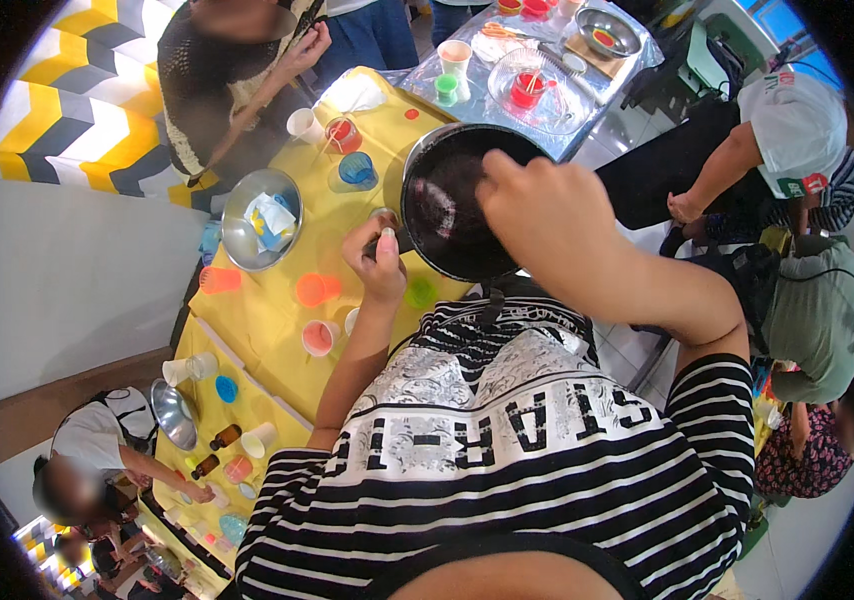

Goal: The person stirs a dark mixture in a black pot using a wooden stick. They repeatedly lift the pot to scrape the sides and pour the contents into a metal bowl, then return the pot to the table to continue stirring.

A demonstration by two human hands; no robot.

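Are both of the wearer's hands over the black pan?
No, only the right hand is over the black pan; the left hand is beside it.

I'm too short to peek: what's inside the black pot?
Inside the black pot, a shiny pale patch shows in the dark; I can't tell what. The right hand hides whatever lies beneath it.

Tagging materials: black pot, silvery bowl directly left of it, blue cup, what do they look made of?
Black pot: probably dark-coated metal, glossy; highlights inside. Silvery bowl: likely stainless steel, smooth; grey metallic sheen. Blue cup: plastic or glass, shiny; looks see-through.
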